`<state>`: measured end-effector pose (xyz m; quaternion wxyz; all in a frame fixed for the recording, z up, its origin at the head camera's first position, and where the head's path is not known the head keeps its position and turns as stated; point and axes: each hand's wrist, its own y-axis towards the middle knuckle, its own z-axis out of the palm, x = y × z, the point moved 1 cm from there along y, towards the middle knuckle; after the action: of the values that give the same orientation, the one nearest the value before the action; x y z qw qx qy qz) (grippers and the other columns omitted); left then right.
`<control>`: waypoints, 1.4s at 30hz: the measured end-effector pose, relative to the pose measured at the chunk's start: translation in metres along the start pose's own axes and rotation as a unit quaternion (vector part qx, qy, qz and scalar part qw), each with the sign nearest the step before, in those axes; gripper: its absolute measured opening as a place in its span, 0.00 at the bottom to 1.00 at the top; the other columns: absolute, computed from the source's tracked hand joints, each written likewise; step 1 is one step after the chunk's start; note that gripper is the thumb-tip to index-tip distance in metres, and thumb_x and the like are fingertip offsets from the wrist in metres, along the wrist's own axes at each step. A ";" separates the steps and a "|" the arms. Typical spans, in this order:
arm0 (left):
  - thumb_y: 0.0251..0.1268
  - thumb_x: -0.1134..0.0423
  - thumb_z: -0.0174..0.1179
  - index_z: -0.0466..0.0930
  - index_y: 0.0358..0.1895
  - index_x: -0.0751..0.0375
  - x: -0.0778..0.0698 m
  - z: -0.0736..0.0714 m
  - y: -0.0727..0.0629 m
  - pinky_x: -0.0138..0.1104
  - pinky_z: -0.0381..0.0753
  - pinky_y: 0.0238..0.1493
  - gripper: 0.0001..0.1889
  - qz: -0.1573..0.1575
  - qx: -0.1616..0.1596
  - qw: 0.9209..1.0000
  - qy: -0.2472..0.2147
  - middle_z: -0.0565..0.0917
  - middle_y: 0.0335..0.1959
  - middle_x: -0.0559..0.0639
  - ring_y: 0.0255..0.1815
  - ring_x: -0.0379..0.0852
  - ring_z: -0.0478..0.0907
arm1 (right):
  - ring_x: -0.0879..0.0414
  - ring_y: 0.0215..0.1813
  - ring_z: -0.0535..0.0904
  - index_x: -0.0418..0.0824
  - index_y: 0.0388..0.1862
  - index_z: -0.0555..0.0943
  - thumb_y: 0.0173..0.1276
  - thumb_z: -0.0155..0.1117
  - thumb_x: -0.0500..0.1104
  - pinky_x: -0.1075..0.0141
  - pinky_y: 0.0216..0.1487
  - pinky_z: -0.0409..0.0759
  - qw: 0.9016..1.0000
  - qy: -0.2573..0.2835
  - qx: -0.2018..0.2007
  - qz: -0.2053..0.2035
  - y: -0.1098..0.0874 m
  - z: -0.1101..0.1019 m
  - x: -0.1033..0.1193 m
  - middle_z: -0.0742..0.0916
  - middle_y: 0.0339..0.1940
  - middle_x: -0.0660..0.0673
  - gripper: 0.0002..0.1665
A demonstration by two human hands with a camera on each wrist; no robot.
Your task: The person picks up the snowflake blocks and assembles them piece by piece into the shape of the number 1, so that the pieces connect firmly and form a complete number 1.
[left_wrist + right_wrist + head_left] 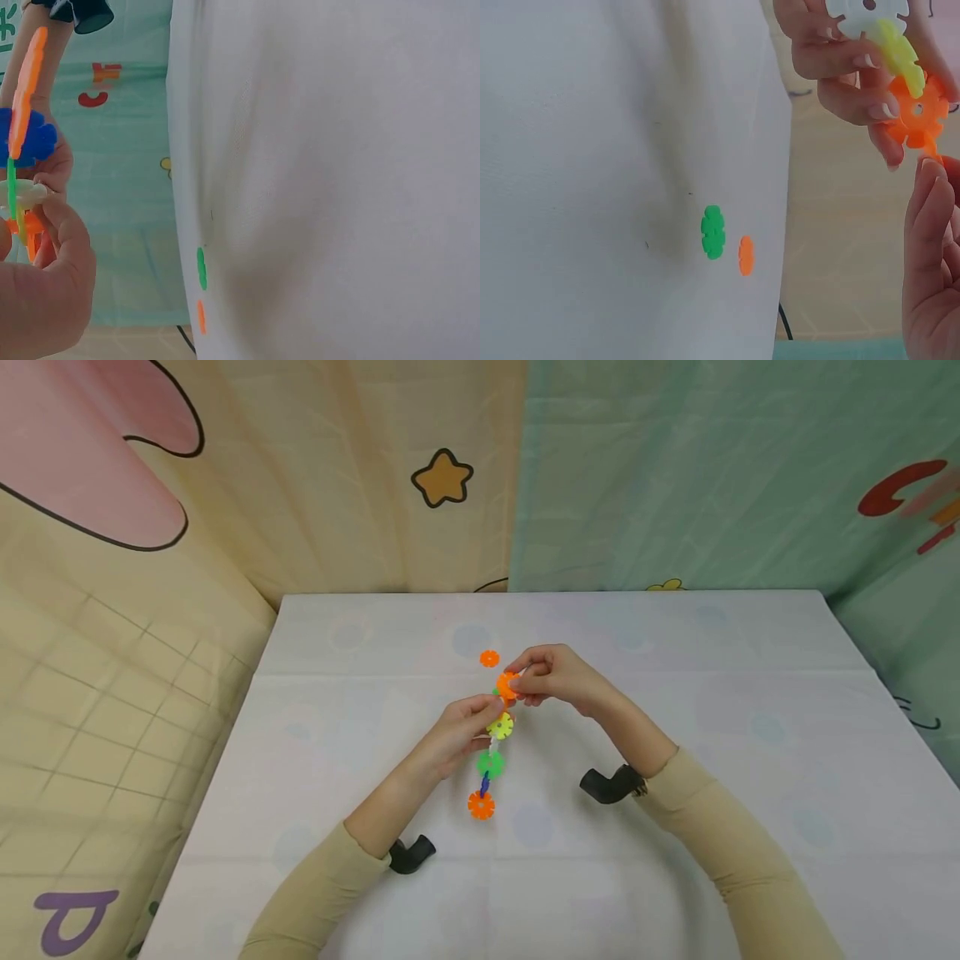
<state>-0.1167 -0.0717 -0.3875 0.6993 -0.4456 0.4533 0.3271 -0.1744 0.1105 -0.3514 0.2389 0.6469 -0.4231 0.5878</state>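
My left hand [453, 735] grips a chain of interlocking plastic snowflake discs near its far end. Down the chain come a yellow disc [500, 727], a white one [493, 745], a green one [491, 765], a blue one [484, 785] and, at the near end, an orange one [482, 805]. Beyond the yellow, another orange disc [922, 112] shows between the left fingers in the right wrist view. With thumb and fingertips, my right hand [562, 675] pinches one more orange disc [507, 683], its edge meeting that orange disc's rim.
A loose orange disc [489, 658] lies on the white-covered table [360, 643] beyond the hands. Beside it lies a loose green disc [713, 232], mostly hidden in the head view. Black angled devices [611, 785] are worn at both wrists. Printed curtains hang behind and at the sides.
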 end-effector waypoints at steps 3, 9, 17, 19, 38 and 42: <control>0.71 0.59 0.50 0.70 0.55 0.76 0.000 0.001 -0.002 0.31 0.71 0.38 0.21 0.006 0.003 1.000 0.014 0.78 0.32 0.43 0.33 0.40 0.71 | 0.47 0.25 0.78 0.29 0.44 0.78 0.63 0.60 0.34 0.65 0.31 0.80 1.000 -0.018 0.018 0.001 0.000 -0.001 0.003 0.85 0.24 0.42 0.12; 0.70 0.57 0.51 0.73 0.51 0.76 0.004 0.004 -0.001 0.28 0.63 0.29 0.21 0.033 -0.028 0.998 0.052 0.75 0.25 0.42 0.25 0.40 0.65 | 0.55 0.22 0.73 0.27 0.41 0.75 0.63 0.56 0.30 0.67 0.27 0.77 0.998 -0.031 0.044 -0.016 0.000 0.002 0.008 0.81 0.21 0.40 0.08; 0.71 0.59 0.50 0.76 0.45 0.78 0.007 0.008 -0.003 0.30 0.68 0.37 0.19 0.067 -0.075 0.993 0.061 0.78 0.32 0.48 0.35 0.42 0.69 | 0.55 0.21 0.72 0.27 0.41 0.75 0.63 0.55 0.29 0.68 0.26 0.75 1.000 -0.005 -0.001 -0.012 -0.001 0.011 0.003 0.78 0.17 0.45 0.08; 0.71 0.60 0.50 0.76 0.45 0.79 0.008 0.008 -0.003 0.31 0.70 0.41 0.19 0.070 -0.081 0.993 0.056 0.80 0.36 0.51 0.40 0.43 0.71 | 0.55 0.21 0.73 0.28 0.41 0.75 0.63 0.56 0.29 0.68 0.27 0.75 1.000 0.005 -0.015 -0.007 -0.002 0.013 0.002 0.78 0.16 0.46 0.08; 0.72 0.60 0.49 0.77 0.44 0.79 0.005 0.012 -0.004 0.31 0.68 0.38 0.19 0.080 -0.108 0.990 0.041 0.80 0.34 0.52 0.35 0.42 0.68 | 0.60 0.20 0.77 0.22 0.46 0.74 0.64 0.58 0.28 0.72 0.28 0.79 0.991 0.105 -0.079 -0.001 -0.008 0.022 -0.005 0.83 0.20 0.50 0.13; 0.72 0.60 0.49 0.77 0.43 0.78 0.004 0.011 -0.002 0.32 0.69 0.39 0.19 0.085 -0.105 0.990 0.036 0.80 0.33 0.49 0.35 0.41 0.69 | 0.60 0.22 0.78 0.22 0.49 0.73 0.64 0.58 0.28 0.70 0.31 0.81 0.991 0.117 -0.071 0.007 -0.008 0.020 -0.006 0.84 0.22 0.50 0.15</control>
<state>-0.1091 -0.0620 -0.3884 0.6013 -0.4882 0.4774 0.4148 -0.1561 0.1007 -0.3595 0.3282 0.5525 -0.4373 0.6292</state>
